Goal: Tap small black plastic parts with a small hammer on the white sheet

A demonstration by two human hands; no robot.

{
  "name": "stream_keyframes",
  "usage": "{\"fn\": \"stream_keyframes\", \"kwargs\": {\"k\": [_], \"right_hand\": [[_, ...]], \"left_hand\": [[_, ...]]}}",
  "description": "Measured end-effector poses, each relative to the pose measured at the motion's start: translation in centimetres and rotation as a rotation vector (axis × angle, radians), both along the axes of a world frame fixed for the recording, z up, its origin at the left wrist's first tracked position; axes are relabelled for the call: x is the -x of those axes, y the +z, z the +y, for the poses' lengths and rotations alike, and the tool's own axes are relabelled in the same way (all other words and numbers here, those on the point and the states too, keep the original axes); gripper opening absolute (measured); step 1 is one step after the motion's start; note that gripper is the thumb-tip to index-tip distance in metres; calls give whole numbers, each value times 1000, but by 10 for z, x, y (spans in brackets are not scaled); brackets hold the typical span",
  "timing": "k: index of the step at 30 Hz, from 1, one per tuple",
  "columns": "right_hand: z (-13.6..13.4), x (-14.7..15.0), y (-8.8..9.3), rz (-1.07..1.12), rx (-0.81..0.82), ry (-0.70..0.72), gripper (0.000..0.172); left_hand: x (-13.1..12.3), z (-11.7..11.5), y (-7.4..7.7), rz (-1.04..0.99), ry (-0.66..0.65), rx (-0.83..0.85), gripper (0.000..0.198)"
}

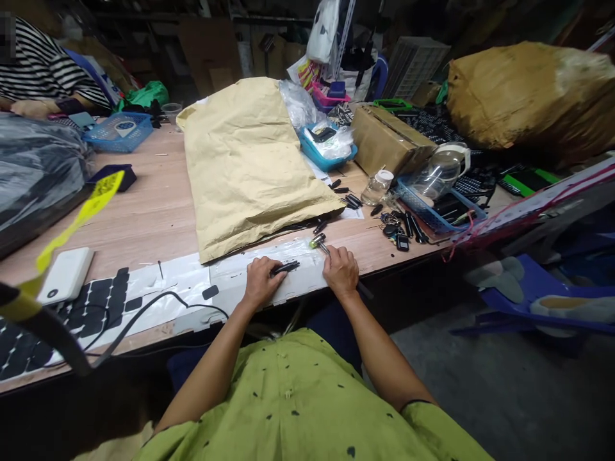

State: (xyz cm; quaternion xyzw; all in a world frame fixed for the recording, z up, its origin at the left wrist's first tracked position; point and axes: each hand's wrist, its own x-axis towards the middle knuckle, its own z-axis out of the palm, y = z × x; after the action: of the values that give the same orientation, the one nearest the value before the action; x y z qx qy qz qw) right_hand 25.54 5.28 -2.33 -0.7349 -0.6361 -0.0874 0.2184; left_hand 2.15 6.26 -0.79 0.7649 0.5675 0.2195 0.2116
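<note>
My left hand [262, 282] is closed on a slim black piece [287, 267] that sticks out to the right of my fingers, low over the white sheet at the table's front edge. In my right hand [341, 272] is a small hammer [317, 241], gripped by its handle, its shiny head with a yellow-green face raised up and left of my fist. Several similar black pieces [353, 201] lie loose beyond the hammer, and one more black piece [319, 226] is near the corner of a large tan paper bag [254, 160].
On the left, a white power bank [66, 275] rests beside rows of black stickers [103, 301], with a black cable [168, 294] running across. To the right stand a glass jar [377, 187], a blue basket [437, 208] and a cardboard box [389, 137]. A person in striped sleeves [52, 70] sits far left.
</note>
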Motion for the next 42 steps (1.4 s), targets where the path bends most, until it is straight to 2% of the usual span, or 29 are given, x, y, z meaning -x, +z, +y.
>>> {"fn": "stream_keyframes", "kwargs": {"k": [6,12,20,30,36,39,42], "right_hand": [[-13,-2,7,221,-68,81,34],[-48,21,18,467,-97,287,35],[-58,37,15,521,-52,398,33],[-59,44,18,496,-42,419,34],[-60,50,18,476,25,450,34],[-54,43,18,473,25,423,33],[-43,28,18,415,-19,322,33]], "left_hand": [[-2,4,-5,-37,-9,-17,20],[-1,2,-8,-37,-21,-49,22],[-4,3,-9,-13,-17,-47,21],[-7,3,-8,-23,-7,-36,19],[-9,2,-5,-36,2,-5,15],[-9,2,-4,-51,10,8,17],[-9,2,-5,-55,20,18,20]]}}
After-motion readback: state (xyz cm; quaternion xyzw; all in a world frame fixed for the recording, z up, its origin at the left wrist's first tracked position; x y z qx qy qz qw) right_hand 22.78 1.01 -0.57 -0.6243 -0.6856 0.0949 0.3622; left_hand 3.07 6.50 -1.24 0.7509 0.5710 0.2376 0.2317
